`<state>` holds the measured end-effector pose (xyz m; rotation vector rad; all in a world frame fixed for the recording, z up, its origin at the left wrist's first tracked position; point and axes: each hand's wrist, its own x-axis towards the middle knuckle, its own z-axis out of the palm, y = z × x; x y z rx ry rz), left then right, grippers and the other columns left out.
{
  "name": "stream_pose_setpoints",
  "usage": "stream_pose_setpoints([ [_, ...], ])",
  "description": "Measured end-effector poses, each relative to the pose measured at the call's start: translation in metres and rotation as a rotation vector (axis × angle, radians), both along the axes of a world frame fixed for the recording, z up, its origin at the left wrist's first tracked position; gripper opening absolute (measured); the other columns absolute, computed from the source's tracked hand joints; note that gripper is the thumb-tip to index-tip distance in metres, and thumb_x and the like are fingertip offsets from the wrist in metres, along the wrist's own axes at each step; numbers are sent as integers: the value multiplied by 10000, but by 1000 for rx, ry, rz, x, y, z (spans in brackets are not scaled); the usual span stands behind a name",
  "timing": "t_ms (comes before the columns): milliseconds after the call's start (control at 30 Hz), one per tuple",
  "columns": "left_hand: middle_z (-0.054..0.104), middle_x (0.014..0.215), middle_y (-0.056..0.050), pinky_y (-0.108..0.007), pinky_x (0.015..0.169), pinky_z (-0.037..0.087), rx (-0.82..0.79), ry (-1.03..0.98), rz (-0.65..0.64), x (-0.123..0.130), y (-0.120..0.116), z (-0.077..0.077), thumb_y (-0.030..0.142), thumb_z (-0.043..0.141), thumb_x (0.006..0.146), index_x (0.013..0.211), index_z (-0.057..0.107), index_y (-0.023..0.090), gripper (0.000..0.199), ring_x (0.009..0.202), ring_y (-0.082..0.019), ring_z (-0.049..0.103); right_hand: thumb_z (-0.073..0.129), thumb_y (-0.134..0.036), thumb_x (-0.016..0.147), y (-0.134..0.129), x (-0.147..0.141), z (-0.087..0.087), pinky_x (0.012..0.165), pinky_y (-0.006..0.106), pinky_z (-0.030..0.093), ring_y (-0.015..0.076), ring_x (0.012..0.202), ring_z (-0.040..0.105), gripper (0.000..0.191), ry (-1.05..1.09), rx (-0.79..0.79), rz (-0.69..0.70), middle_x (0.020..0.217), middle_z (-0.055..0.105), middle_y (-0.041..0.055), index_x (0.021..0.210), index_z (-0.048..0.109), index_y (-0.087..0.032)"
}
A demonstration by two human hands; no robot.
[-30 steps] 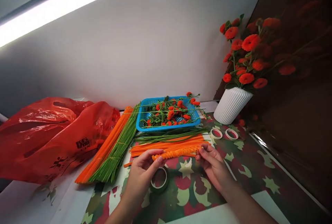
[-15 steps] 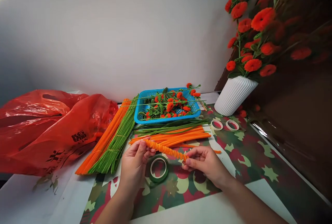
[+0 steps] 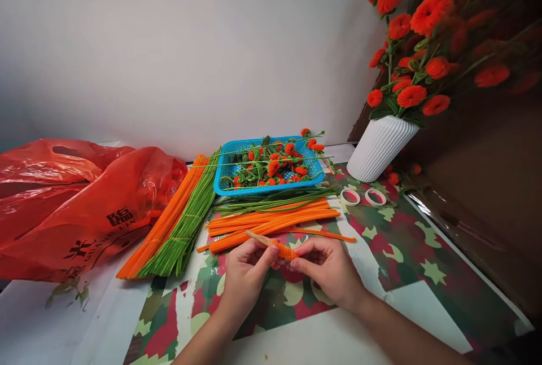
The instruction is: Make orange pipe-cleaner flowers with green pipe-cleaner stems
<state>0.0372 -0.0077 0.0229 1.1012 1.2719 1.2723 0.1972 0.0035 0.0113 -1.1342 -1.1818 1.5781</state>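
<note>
An orange pipe cleaner [image 3: 287,251] is wound in a tight coil around a thin wooden stick [image 3: 256,237]. The stick's bare end pokes out up and to the left, past the fingers. My left hand [image 3: 248,272] pinches the stick at the coil's left end. At the other end, my right hand [image 3: 332,269] is closed on the coil between thumb and fingers. Just behind my hands lie loose orange pipe cleaners [image 3: 275,222] with green ones [image 3: 271,205] beyond them.
A blue basket [image 3: 218,181] holds small orange flowers with green stems. Left of it lie orange [image 3: 165,212] and green [image 3: 186,229] pipe cleaner bundles and a red plastic bag [image 3: 105,207]. Two tape rolls [image 3: 375,197] lie near a white vase [image 3: 376,150] of orange flowers.
My hands have come closer together and the orange coil is now shorter and tighter. The stick's bare end now shows. The green tape roll below my hands is no longer visible.
</note>
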Motion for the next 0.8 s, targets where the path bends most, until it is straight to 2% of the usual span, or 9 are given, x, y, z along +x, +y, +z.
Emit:
stream_pose_setpoints([
  [100,624,536,-25,-220,503,470,-6,0,-9,3,0,0,421,694,719,634,669,143,292,499,-127,561,808,-334,612,-1,-2,2,638,294,558,185,668,672,229,28,-6,-1,710,699,39,710,693,-162],
  [200,612,535,-20,-214,514,468,-51,-38,-13,1,2,-2,425,699,715,629,662,137,303,508,-120,558,817,-361,595,0,-2,5,589,281,554,169,597,668,285,51,-100,13,659,687,27,692,650,-152],
  [300,590,530,-6,-199,515,464,-122,-141,41,-7,8,-3,447,718,692,650,655,128,328,500,-103,550,833,-386,564,4,2,6,569,266,543,152,551,664,368,125,-249,92,645,691,29,712,600,-143],
  [367,596,557,6,-181,527,467,-142,-234,114,-13,12,-3,445,745,664,700,656,130,329,512,-89,557,828,-377,584,6,7,6,575,239,529,144,580,676,381,165,-308,156,683,707,47,753,589,-134],
  [467,589,574,15,-167,523,468,-158,-318,144,-20,15,0,439,765,642,739,658,128,342,518,-79,556,814,-349,624,7,13,4,561,204,502,135,603,682,375,204,-383,241,716,712,57,808,573,-127],
  [567,599,611,8,-164,510,464,-165,-375,127,-22,15,1,446,752,659,816,673,126,365,516,-71,541,794,-337,663,6,15,5,547,206,490,140,579,678,395,267,-461,375,699,703,49,898,553,-130],
  [667,611,658,-7,-173,516,470,-168,-396,85,-21,15,1,440,743,676,869,679,122,377,535,-74,543,669,-456,779,5,14,7,561,229,493,171,616,694,420,360,-521,530,730,705,80,999,546,-120],
  [733,612,669,-12,-184,534,478,-181,-391,28,-21,14,1,431,736,693,889,682,120,372,555,-81,552,558,-524,839,4,14,6,553,235,489,179,622,695,454,409,-555,599,727,701,89,1024,554,-109],
  [800,616,681,-19,-196,552,483,-208,-379,-57,-20,12,1,431,721,714,918,684,118,375,569,-88,561,526,-520,859,4,13,4,488,208,451,148,523,656,443,425,-568,633,646,676,61,992,571,-100],
])
